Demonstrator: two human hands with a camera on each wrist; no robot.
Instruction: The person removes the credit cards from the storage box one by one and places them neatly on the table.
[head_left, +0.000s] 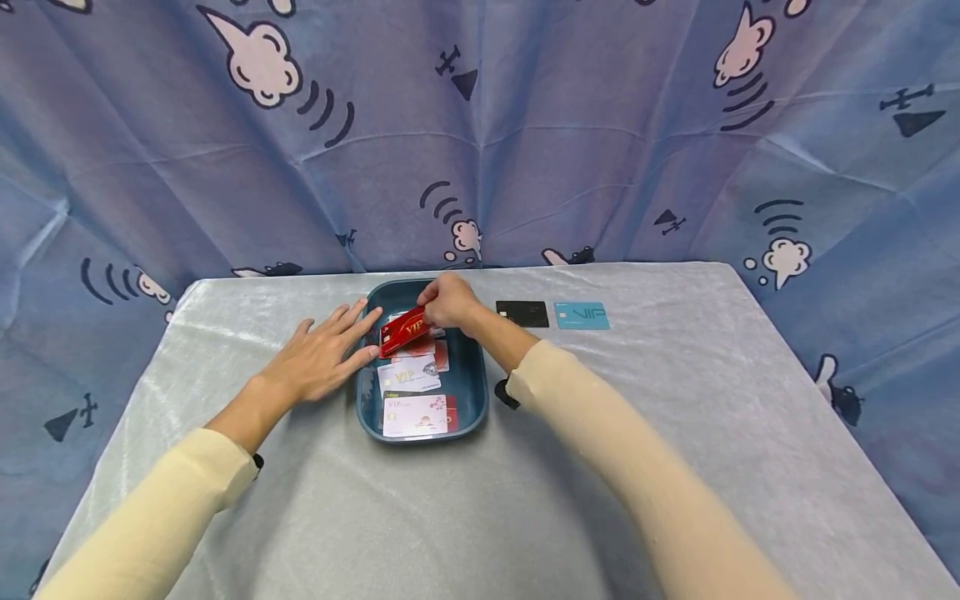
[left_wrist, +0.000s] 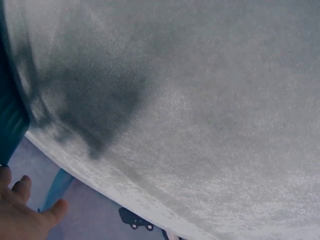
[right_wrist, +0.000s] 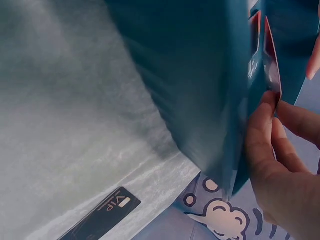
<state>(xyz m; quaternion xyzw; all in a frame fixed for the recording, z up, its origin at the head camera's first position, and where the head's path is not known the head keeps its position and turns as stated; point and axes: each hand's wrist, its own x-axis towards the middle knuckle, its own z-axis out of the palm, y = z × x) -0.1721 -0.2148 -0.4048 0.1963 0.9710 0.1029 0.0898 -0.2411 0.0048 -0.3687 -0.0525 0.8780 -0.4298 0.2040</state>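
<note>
Between thumb and fingers my right hand pinches a red VIP card, tilted over the far part of a dark blue tray. In the right wrist view the same red card shows nearly edge-on at the fingertips. My left hand lies with fingers spread at the tray's left rim, fingertips reaching over it. Inside the tray are a white VIP card, a pale pink-white card and several partly covered red cards.
To the right of the tray, a black card and a light blue VIP card lie on the silver-grey tablecloth. A patterned blue curtain hangs behind the table's far edge.
</note>
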